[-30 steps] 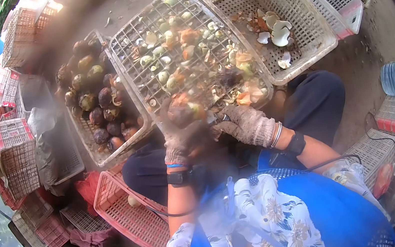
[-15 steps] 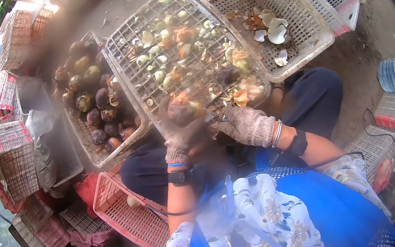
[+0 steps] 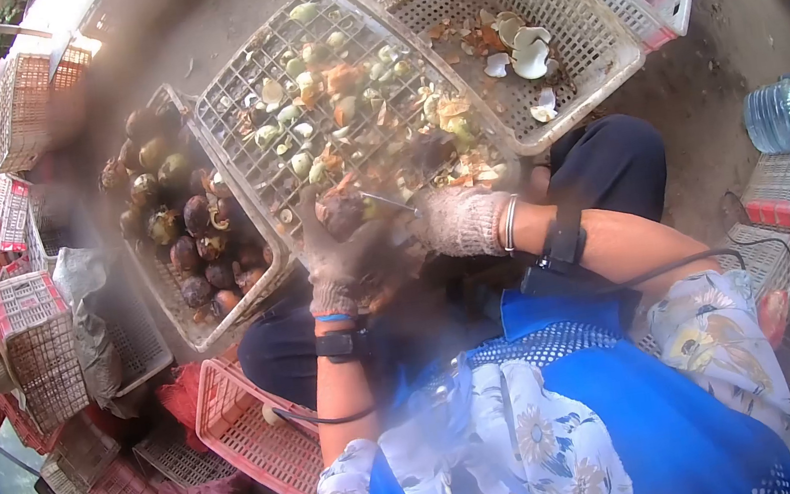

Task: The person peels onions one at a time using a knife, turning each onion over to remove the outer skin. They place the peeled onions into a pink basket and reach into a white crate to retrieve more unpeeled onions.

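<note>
My gloved left hand (image 3: 347,266) is closed around a brown round fruit (image 3: 340,212), thumb up along its left side. My gloved right hand (image 3: 464,221) grips a thin metal tool (image 3: 389,202), likely a narrow blade; its handle is hidden in the glove. The tool's tip points left and lies close to the fruit. Just beyond both hands is an upturned pale crate (image 3: 237,92) with a grid surface, strewn with peelings and small pale green pieces. Left of it, a crate (image 3: 185,322) holds several brown-purple round fruits (image 3: 196,214).
A deep pale crate (image 3: 589,119) with white curved shells (image 3: 530,54) stands at upper right. A pink crate (image 3: 249,429) sits by my left leg. Stacked crates (image 3: 35,328) line the left side. A large water bottle (image 3: 782,114) is at far right.
The metal tool now shows plainly beside the fruit, its tip pointing left. My right wrist has shifted slightly left and up. The whole view has tilted a little; the left hand still holds the fruit.
</note>
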The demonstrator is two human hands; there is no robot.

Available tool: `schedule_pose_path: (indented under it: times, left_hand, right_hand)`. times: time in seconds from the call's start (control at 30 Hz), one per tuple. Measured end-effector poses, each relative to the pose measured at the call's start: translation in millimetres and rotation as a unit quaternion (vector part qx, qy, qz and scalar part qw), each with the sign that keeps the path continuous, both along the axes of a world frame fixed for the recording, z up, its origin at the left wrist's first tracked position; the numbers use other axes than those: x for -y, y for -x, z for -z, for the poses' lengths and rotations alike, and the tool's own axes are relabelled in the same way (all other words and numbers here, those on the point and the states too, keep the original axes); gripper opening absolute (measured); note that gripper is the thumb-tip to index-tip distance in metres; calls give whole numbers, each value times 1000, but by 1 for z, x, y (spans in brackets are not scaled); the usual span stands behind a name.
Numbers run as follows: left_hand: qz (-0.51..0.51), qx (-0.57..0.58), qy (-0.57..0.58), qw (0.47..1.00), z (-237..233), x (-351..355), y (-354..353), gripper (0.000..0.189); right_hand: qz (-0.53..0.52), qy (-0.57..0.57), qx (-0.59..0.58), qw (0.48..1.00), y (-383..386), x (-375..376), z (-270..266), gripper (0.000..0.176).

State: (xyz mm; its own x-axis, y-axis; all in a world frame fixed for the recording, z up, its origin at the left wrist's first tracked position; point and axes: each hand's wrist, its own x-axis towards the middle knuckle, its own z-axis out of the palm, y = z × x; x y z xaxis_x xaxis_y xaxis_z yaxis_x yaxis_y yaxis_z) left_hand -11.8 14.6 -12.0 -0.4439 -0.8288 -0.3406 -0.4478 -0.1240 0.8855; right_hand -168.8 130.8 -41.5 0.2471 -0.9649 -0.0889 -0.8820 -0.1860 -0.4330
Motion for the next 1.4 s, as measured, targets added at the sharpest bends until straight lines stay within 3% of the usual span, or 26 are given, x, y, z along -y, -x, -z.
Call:
schedule_pose_path:
  times: [0.1, 0.17, 0.3, 0.37, 0.43, 0.5, 0.53, 0.63, 0.67, 0.7, 0.73, 0.77, 0.8, 0.87, 0.93, 0.97, 1.0, 1.03, 1.07, 1.1, 1.13, 1.17, 1.23, 1.27, 1.37, 1.4]
  left_hand:
    - [-10, -111, 111, 988, 20, -14, 1, 92]
    - [-69, -188, 4, 980, 18, -24, 10, 84]
    - [-5, -54, 159, 986, 29, 2, 1, 79]
    - [-43, -54, 6, 998, 17, 16, 1, 73]
    - [-21, -78, 51, 995, 45, 36, -12, 67]
    - [27, -31, 107, 993, 54, 48, -14, 63]
    - [47, -33, 109, 992, 58, 57, -15, 65]
    - [119, -16, 172, 978, 67, 70, -25, 67]
    - [109, -12, 172, 979, 54, 64, -27, 67]
    - [78, -64, 39, 994, 40, 56, -22, 67]
    - [47, -118, -91, 988, 29, 56, -19, 67]
    - [78, -55, 58, 994, 36, 65, -20, 69]
    - [79, -81, 13, 993, 41, 61, -35, 71]
    - [87, -127, -17, 988, 34, 64, -25, 73]
    - [73, -110, -16, 991, 35, 61, -27, 75]
    - [102, -22, 101, 989, 31, 59, -26, 78]
    - [81, -48, 62, 994, 35, 56, -26, 80]
    - [61, -71, 21, 995, 41, 52, -25, 81]
    - [61, -71, 22, 995, 44, 51, -25, 81]
    - [88, -98, 39, 991, 46, 50, -27, 83]
    - [113, -123, 54, 984, 48, 46, -31, 85]
    - [110, -119, 49, 986, 44, 39, -32, 85]
    - [68, -170, -15, 983, 38, 28, -33, 86]
    - [61, -166, -5, 984, 47, 29, -40, 86]
    - [-60, -62, 7, 996, 23, 15, -43, 80]
    - [-125, -266, -154, 943, 28, 13, -48, 71]
  right_hand:
    - [27, -8, 38, 999, 1, 1, -4, 18]
    - [-13, -4, 15, 1000, -2, 3, 23, 17]
    - [-69, 27, 21, 997, -11, 12, 57, 15]
    - [133, -49, 104, 984, -21, 16, 69, 19]
    - [200, -39, 178, 963, -23, 17, 66, 23]
    - [95, 16, 82, 992, -20, 16, 64, 24]
    - [-51, 45, -43, 997, -16, 21, 72, 24]
    - [-60, 14, 125, 990, -16, 23, 67, 20]
    - [74, -135, 385, 910, -20, 21, 62, 13]
    - [206, -269, 598, 726, -24, 16, 57, 7]
    - [162, -219, 611, 743, -22, 7, 57, 14]
    - [107, -167, 620, 759, -17, 10, 52, 22]
    - [106, -175, 624, 754, -29, 3, 47, 22]
    - [337, -344, 564, 671, -17, 14, 9, 25]
    - [391, -262, 536, 701, -16, 15, -11, 26]
    - [443, -181, 505, 718, -14, 15, -17, 27]
    - [277, 57, 404, 870, -9, 15, 20, 26]
    - [278, 61, 402, 870, -2, 31, 29, 26]
    - [210, 47, 158, 964, 0, 54, 34, 28]
    - [124, 29, -95, 987, -9, 71, 35, 30]
    - [349, -196, 178, 899, -12, 81, -22, 37]
    - [347, -202, 180, 898, -17, 77, -16, 37]
    - [118, -77, -100, 985, -18, 79, 14, 40]
    - [290, -59, 140, 945, -16, 87, 69, 41]
    - [389, -139, 252, 875, -34, 82, -5, 42]
    - [370, -144, 207, 894, -37, 78, -25, 42]
